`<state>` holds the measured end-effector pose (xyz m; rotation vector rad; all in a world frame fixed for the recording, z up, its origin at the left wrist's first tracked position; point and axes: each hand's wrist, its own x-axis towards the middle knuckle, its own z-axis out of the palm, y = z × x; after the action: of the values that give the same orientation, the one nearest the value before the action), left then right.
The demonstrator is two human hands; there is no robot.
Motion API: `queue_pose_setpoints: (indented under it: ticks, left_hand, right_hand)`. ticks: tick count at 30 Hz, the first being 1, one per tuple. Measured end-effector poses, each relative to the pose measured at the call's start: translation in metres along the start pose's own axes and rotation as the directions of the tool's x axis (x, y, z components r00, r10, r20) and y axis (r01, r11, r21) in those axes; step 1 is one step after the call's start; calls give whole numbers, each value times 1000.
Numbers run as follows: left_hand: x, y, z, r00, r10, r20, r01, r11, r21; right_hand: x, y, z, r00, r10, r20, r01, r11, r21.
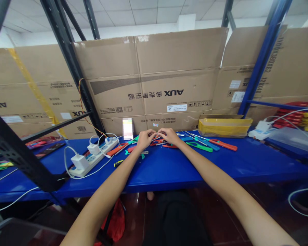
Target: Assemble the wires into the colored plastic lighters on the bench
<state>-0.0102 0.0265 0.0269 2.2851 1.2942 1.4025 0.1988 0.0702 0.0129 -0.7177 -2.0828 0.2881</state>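
My left hand and my right hand meet above the far part of the blue table. Both are closed in a pinch, with the fingertips almost touching. Whatever they pinch is too small to make out. Under and around them lie several long-necked lighters with coloured handles and thin metal tubes. A red-orange lighter and a green lighter are right of my right hand. Another orange lighter lies left of my left hand. Small green pieces lie by my left wrist.
A white power strip with plugged-in chargers and loose cables runs along the left. A yellow-taped box stands at the back right. A phone-like upright thing leans at the back. A yellow-black screwdriver handle lies near my left forearm. Cardboard walls the back.
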Motion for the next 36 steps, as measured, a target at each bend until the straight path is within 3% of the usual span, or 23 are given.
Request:
queue_pose_setpoints:
  ticks: [14,36]
  left_hand:
    - [0,5,-1,996,-41,-74,35,996,-77]
    - [-1,5,-3,993,-75,-95,62,989,-133]
  right_hand:
    - [1,-3,-4,996,62,-56,-55,990,126]
    - [1,3,-7,993,20,-119,-4,990,139]
